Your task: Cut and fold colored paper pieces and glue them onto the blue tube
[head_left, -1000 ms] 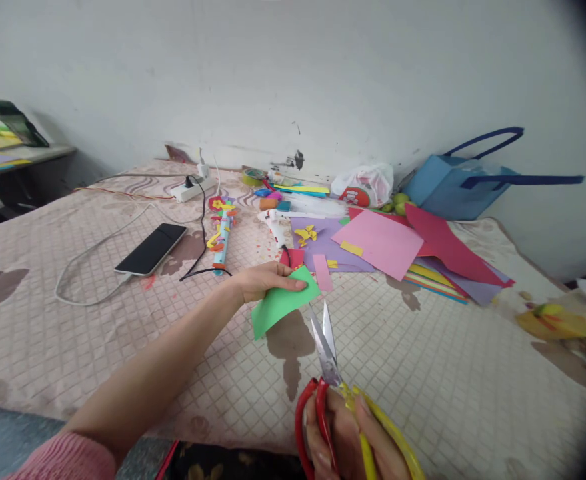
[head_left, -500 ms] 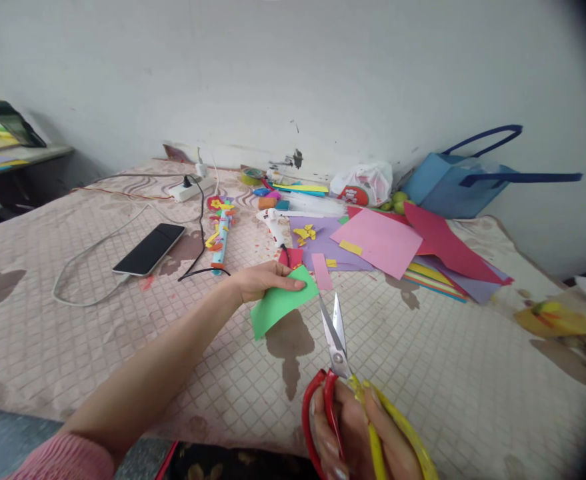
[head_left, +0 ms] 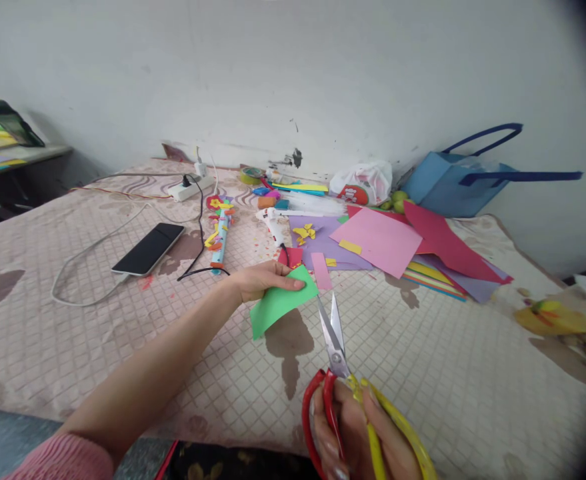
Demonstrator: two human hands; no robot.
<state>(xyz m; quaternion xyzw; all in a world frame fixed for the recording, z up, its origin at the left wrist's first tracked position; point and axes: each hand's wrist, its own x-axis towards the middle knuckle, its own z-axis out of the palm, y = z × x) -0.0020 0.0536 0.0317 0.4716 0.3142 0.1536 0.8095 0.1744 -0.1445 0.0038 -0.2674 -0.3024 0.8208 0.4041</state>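
Note:
My left hand [head_left: 267, 281] pinches a piece of green paper [head_left: 281, 305] by its upper edge, thumb on top, and the paper hangs over the table with a shadow below it. In my right hand [head_left: 353, 427] is a pair of scissors [head_left: 337, 357] with one red and one yellow handle loop. Their blades are slightly parted and point up toward the green paper's right corner, just short of touching it. Beyond the paper lie a pink paper strip [head_left: 321, 270] and a small red paper piece [head_left: 291, 257].
A white glue gun [head_left: 273, 227] lies near a decorated blue strip [head_left: 219, 240]. At left, a phone [head_left: 149, 249] is on a cable; a power strip [head_left: 191, 189] sits behind. Coloured sheets [head_left: 380, 240] are piled at right, before a blue bag [head_left: 457, 187].
The scissors' tips have shifted very slightly left. The green paper and my left hand look almost unmoved.

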